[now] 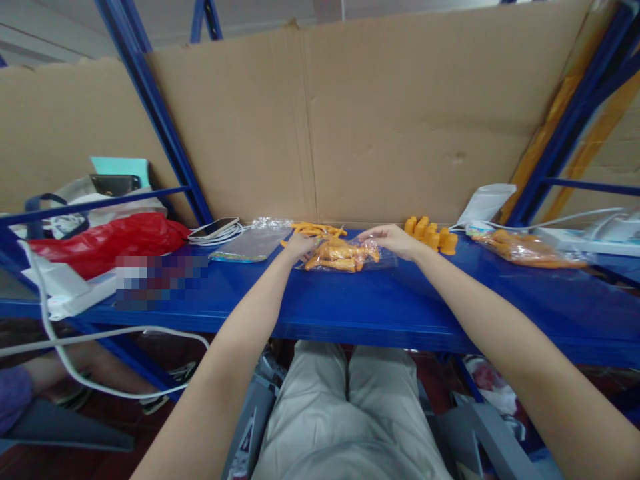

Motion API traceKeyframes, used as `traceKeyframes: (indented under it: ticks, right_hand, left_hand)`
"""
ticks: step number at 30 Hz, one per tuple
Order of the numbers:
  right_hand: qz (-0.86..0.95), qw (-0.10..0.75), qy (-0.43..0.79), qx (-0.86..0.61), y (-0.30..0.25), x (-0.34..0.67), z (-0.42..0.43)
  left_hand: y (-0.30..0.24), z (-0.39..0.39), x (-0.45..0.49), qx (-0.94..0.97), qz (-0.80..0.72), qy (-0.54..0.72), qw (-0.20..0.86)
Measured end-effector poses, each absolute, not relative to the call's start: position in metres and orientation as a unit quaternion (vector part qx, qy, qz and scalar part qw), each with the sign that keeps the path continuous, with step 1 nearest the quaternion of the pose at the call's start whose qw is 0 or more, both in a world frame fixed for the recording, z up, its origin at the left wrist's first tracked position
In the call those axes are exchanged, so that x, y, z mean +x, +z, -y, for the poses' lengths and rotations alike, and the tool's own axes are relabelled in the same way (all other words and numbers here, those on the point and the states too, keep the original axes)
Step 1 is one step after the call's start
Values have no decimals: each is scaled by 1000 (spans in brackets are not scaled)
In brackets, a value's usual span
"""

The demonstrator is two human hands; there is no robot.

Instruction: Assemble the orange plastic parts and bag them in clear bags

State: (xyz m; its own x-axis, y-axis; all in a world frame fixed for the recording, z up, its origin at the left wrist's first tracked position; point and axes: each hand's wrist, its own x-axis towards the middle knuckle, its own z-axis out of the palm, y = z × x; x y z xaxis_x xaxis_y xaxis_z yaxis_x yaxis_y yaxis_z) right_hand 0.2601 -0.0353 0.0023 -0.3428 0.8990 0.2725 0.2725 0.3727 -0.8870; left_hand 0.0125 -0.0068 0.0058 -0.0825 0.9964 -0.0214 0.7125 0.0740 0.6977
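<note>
A clear plastic bag (345, 255) filled with orange plastic parts lies on the blue shelf in front of me. My left hand (300, 246) is closed on the bag's left end, its fingertips partly hidden. At the other end, my right hand (394, 241) has its fingers bent over the bag and appears to pinch its film. Just behind the bag are loose, thin orange pieces (317, 231). Short orange cylinder-like parts (430, 235) stand in a cluster to the right of my right hand.
Another bag of orange parts (530, 248) lies farther right. To the left are flat clear bags (253, 241), a phone (215, 229) on a coiled white cable, and a red plastic bag (115, 243). A cardboard sheet (390, 113) closes off the back between blue posts.
</note>
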Motion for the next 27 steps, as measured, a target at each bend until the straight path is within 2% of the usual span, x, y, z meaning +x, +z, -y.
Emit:
traceKeyframes:
  ticks: [3,16,21,27]
  right_hand:
    - [680,445,430,-394,4,260,38]
    - [529,502,526,-437,-8,250,15]
    - [547,451,520,-477,-6,257,17]
    - [678,344,418,-498,6,267,34]
  left_hand:
    - [5,6,11,634,-678,262,263]
    - [7,11,13,621,-683,265,280]
    - [10,16,15,614,-688,275,270]
    - [9,15,15,638,-687,256,234]
